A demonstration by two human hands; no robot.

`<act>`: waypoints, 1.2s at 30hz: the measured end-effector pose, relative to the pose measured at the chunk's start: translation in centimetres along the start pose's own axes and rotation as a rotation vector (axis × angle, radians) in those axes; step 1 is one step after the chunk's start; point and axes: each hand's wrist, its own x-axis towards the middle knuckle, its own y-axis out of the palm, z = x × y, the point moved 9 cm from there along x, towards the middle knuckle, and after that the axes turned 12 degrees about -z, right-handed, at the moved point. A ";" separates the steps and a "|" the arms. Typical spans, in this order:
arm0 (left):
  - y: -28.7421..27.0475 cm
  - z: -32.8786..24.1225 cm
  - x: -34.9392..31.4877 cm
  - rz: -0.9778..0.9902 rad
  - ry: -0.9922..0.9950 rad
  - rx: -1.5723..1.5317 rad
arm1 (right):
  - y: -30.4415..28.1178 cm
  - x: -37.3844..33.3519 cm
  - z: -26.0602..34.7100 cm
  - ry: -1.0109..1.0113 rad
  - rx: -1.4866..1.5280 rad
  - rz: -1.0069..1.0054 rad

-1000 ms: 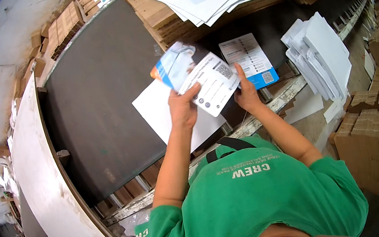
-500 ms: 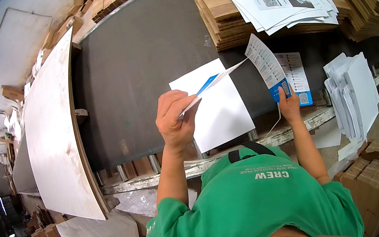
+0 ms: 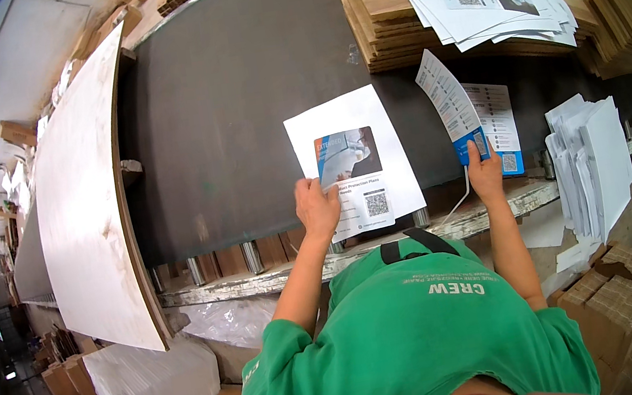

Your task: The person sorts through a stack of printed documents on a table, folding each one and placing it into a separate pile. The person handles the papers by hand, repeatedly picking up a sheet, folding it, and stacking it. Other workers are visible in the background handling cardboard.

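Observation:
A printed flyer (image 3: pixel 368 190) with a photo and a square code lies face up on a white sheet of paper (image 3: pixel 397 136) on the dark belt. My left hand (image 3: pixel 317 207) grips the flyer's left edge, with the fingers partly hidden. Off to the right, my right hand (image 3: pixel 485 175) pinches the lower end of another printed flyer (image 3: pixel 448 100), which stands up and bends from the grip. Behind it rests one more flyer (image 3: pixel 496 117) with a blue lower edge, flat on the belt.
Several loose prints (image 3: pixel 496 7) top a stack of flat cardboard (image 3: pixel 387 15) at the far right. A bundle of white paper (image 3: pixel 589 165) leans against the belt's right front edge. A large pale board (image 3: pixel 86 191) stands at the left. Metal rollers (image 3: pixel 251 258) line the near edge.
My left hand has brought the flyer down from the air onto the white sheet. My right hand still holds its flyer in nearly the same place.

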 end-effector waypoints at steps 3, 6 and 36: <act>-0.7 -0.9 -0.6 -0.152 0.183 0.082 | 0.0 0.0 -0.1 -0.032 0.003 -0.014; 0.6 0.3 -0.1 -0.183 0.147 0.046 | 0.2 -0.1 0.2 -0.015 0.010 -0.008; -11.5 -14.6 -1.2 -0.410 0.655 -0.335 | -0.6 0.1 1.3 -0.017 -0.025 -0.026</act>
